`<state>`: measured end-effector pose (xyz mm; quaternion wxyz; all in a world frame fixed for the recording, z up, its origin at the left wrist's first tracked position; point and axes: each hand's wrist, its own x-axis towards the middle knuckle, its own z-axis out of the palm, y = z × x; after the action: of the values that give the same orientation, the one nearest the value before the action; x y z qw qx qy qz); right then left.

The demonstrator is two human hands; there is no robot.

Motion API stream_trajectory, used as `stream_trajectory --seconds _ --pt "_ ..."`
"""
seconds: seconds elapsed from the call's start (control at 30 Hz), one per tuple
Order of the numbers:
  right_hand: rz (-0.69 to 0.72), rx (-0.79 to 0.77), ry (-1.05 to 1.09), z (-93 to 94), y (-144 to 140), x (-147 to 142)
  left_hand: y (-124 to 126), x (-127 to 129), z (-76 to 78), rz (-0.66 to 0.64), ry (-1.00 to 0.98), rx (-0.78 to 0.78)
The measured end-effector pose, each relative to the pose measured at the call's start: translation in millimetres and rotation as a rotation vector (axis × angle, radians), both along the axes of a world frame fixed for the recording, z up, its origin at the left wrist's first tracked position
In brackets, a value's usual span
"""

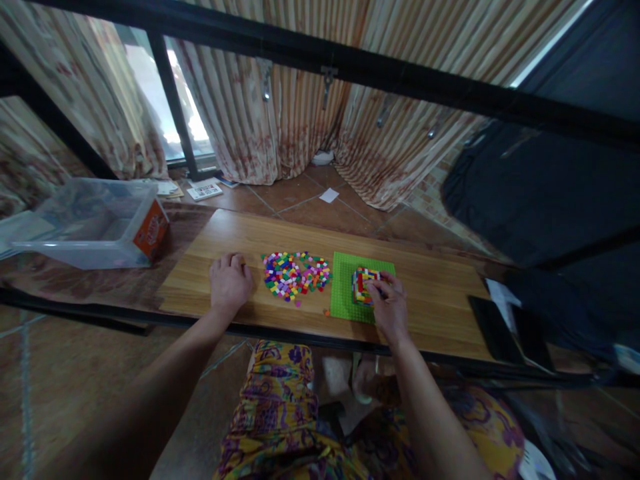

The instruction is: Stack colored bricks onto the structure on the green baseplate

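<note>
On a wooden bench [435, 293], the right hand [390, 308] holds its grip pinched on a multicoloured brick block [364, 285] atop the green baseplate [345, 293]; the left hand [229, 281] rests loosely curled, empty, at nine o'clock of the loose brick pile [296, 275].

Multicolored brick block [364, 285] upright on green baseplate [345, 293]

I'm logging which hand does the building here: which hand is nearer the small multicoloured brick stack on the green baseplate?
Right. The right hand touches the brick stack on the green baseplate; the left hand rests flat beyond the loose brick pile.
</note>
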<state>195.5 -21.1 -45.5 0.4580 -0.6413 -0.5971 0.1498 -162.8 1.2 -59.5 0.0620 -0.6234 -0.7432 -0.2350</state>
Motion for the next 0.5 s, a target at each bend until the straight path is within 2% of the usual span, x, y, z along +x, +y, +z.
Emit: stream_trajectory --seconds 0.5 --pt "-0.057 0.045 0.094 -4.2 4.9 -4.9 -1.3 1.9 3.1 0.012 0.006 -0.014"
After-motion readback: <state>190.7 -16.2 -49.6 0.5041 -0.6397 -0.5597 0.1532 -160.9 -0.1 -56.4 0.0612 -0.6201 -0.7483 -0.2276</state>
